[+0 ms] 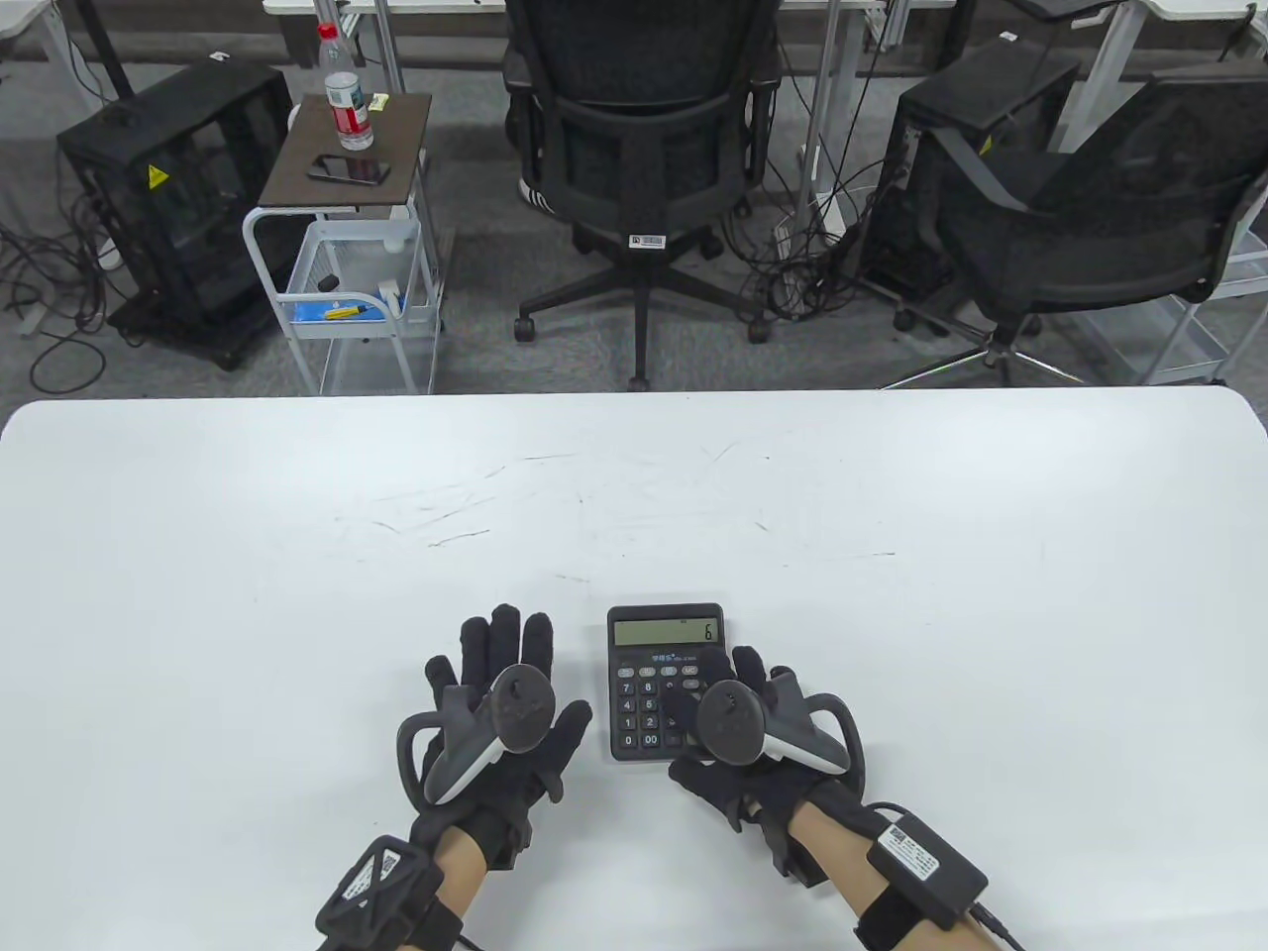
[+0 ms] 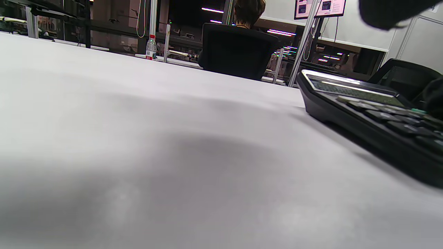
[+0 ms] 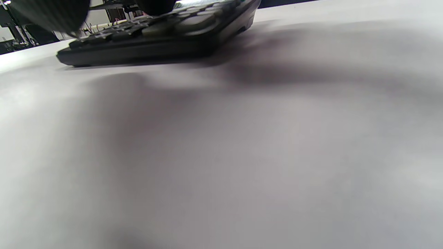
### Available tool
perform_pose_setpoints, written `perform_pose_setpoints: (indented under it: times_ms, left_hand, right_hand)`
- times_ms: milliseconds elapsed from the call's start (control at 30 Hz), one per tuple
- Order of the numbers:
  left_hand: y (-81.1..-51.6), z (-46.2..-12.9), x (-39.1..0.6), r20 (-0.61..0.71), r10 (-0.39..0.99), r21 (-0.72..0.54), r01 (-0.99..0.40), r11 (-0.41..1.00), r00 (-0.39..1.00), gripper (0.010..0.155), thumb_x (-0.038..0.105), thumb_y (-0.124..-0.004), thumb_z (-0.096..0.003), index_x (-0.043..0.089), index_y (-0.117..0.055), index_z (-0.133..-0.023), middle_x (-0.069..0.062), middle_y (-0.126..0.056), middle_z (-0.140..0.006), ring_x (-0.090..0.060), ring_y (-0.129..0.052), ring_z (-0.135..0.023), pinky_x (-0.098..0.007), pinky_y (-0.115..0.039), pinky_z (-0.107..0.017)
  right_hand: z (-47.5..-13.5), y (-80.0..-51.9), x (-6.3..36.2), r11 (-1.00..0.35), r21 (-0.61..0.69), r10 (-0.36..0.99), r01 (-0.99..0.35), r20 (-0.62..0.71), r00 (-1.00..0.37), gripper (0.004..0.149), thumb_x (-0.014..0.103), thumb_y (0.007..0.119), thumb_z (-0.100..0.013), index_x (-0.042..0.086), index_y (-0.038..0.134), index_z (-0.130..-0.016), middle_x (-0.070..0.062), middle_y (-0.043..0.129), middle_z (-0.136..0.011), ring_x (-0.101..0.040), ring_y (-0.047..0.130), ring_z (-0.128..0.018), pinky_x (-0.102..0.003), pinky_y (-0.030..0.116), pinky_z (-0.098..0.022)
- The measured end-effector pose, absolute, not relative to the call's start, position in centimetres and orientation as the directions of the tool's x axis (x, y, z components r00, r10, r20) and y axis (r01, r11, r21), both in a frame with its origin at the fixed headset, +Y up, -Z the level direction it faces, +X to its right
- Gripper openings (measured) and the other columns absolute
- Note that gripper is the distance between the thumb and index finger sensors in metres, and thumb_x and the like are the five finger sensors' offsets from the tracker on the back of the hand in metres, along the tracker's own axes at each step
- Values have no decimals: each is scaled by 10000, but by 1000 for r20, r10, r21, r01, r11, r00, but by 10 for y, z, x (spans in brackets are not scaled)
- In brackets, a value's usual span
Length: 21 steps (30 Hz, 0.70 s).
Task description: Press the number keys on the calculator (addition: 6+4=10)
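Observation:
A black calculator [image 1: 654, 649] lies on the white table [image 1: 634, 495] near the front edge. Its display reads 6. My right hand [image 1: 728, 693] lies over the right part of the keypad, its fingers on or just above the keys; which key they touch is hidden by the hand and tracker. My left hand [image 1: 505, 684] rests flat on the table just left of the calculator, fingers spread, holding nothing. The calculator also shows in the left wrist view [image 2: 373, 121] at right and in the right wrist view [image 3: 155, 38] at top, with dark fingertips [image 3: 48, 14] over it.
Beyond the table's far edge stand two black office chairs [image 1: 644, 149], a small white cart [image 1: 347, 248] with a water bottle and a phone, and black cabinets with cables on the floor.

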<state>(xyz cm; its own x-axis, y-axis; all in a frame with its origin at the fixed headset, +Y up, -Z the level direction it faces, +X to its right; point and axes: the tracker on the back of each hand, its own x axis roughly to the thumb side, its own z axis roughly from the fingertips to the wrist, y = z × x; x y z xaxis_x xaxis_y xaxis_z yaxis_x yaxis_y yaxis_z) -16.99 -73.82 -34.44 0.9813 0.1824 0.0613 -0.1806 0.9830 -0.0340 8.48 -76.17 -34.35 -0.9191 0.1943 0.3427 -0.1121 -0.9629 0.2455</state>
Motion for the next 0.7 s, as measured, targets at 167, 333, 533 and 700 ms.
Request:
perform_pose_setpoints:
  times_ms: [167, 333, 533, 700]
  left_hand:
    - [-739, -345, -169, 69, 181, -33, -179, 983, 981, 890, 702, -685, -421, 341, -224, -1090, 25, -183, -1218, -338, -198, -1140, -690, -247, -770]
    - [-738, -345, -168, 69, 177, -33, -175, 984, 982, 888, 701, -684, -422, 341, -223, -1090, 22, -188, -1218, -337, -200, -1140, -690, -247, -770]
    - [-738, -344, -169, 64, 179, -39, -176, 984, 982, 887, 700, -683, -423, 338, -224, -1091, 22, -187, -1218, -339, -200, -1139, -690, -249, -770]
    - [-739, -344, -169, 60, 179, -42, -177, 983, 982, 886, 699, -682, -424, 339, -225, -1091, 20, -187, -1218, -339, -199, -1138, -690, -249, -769]
  right_hand:
    - [-342, -755, 96, -952, 263, 242, -158, 325, -914, 734, 656, 678, -403, 436, 439, -1061, -117, 211, -1186, -467, 213, -1054, -666, 290, -717]
    - [-340, -752, 103, -933, 311, 286, -183, 332, -899, 696, 640, 692, -407, 430, 518, -1048, -116, 252, -1189, -453, 223, -1058, -656, 297, -721]
    - [-339, -752, 104, -930, 321, 293, -179, 354, -888, 648, 626, 705, -406, 421, 621, -1015, -107, 287, -1191, -448, 225, -1059, -661, 296, -721]
    - [-342, -757, 103, -923, 337, 299, -183, 335, -894, 599, 613, 703, -418, 432, 644, -986, -94, 319, -1192, -447, 236, -1060, -654, 299, -724]
